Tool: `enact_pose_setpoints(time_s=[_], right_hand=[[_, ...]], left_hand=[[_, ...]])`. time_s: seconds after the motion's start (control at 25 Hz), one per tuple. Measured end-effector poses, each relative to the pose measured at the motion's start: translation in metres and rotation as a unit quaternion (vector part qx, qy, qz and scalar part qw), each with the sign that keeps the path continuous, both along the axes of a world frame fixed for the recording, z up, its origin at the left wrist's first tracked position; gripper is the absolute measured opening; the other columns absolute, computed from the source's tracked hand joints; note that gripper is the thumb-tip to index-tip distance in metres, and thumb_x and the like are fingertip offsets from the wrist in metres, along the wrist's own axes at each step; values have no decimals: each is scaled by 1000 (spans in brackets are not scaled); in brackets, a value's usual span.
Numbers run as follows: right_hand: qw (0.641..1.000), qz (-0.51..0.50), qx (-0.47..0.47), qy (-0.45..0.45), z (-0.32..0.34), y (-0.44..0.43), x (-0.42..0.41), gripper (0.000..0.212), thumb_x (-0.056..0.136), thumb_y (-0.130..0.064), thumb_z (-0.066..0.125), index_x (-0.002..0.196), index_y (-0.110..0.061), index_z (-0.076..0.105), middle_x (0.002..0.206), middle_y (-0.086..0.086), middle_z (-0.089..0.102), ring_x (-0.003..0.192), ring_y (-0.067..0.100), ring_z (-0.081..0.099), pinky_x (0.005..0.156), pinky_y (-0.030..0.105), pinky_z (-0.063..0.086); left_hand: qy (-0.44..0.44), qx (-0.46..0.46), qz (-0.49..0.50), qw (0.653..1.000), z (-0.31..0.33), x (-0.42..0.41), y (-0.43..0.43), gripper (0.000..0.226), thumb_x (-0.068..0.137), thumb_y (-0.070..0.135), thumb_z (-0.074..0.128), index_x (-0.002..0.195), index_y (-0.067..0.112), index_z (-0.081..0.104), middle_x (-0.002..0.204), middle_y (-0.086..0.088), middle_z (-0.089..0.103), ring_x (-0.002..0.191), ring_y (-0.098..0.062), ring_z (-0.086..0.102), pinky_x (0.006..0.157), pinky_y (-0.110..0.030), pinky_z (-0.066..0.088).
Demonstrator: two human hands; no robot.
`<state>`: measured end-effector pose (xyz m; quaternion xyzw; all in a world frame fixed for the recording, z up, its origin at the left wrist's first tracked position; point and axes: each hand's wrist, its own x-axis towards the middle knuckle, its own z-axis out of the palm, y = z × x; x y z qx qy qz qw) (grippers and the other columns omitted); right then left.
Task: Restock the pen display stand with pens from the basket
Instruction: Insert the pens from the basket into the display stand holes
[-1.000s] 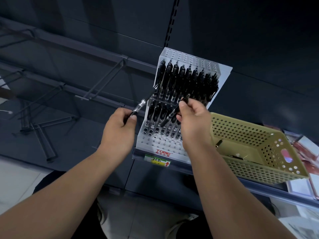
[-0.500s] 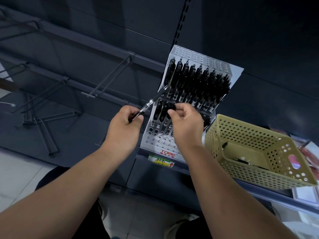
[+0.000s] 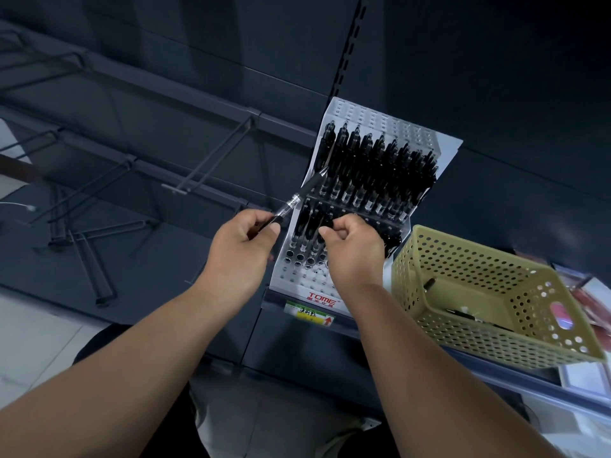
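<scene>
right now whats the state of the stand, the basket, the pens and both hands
white perforated pen display stand: upper tier full, lower tier part filled, front holes empty
yellow-green perforated plastic basket: nearly empty, few loose pens on its bottom
left hand: grips a clear-barrelled black pen, angled toward the stand
right hand: pinches a black pen standing in the lower tier
</scene>
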<state>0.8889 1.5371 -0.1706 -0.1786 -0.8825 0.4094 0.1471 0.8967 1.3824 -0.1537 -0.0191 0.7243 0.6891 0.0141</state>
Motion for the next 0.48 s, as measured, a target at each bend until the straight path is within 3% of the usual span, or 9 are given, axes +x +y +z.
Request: enact_pose_setpoints(time_s=[0.08,0.2,0.32,0.48], right_hand=[[1000,1,-13,-15,4,0,0,16,94,-24,62,103,-12,65,72,-9,57,55,6,48,51,23,38],[998,-4,-55,-15,8,1,10,20,94,-27,62,111,-17,63,85,-9,65,71,7,60,63,28,51],[996,-20,-81,42,8,3,25,12,94,-26,60,106,-23,60,89,-8,66,75,10,63,68,34,55],[986,-33,-6,162,13,8,49,19,93,-13,61,111,-18,61,106,-3,57,73,9,58,68,16,47]], left_hand=[[3,6,-12,1000,6,4,1,23,97,18,52,84,33,63,60,15,58,56,-1,52,52,-13,44],[-3,15,-45,999,16,10,2,29,99,13,44,88,29,65,54,17,57,50,2,50,54,-16,45],[-13,23,-55,998,20,12,5,36,95,4,38,92,26,66,64,5,53,52,-4,46,60,-24,47],[-17,22,-95,995,25,21,17,20,96,4,42,99,12,59,71,-2,56,55,-9,48,60,-26,48]])
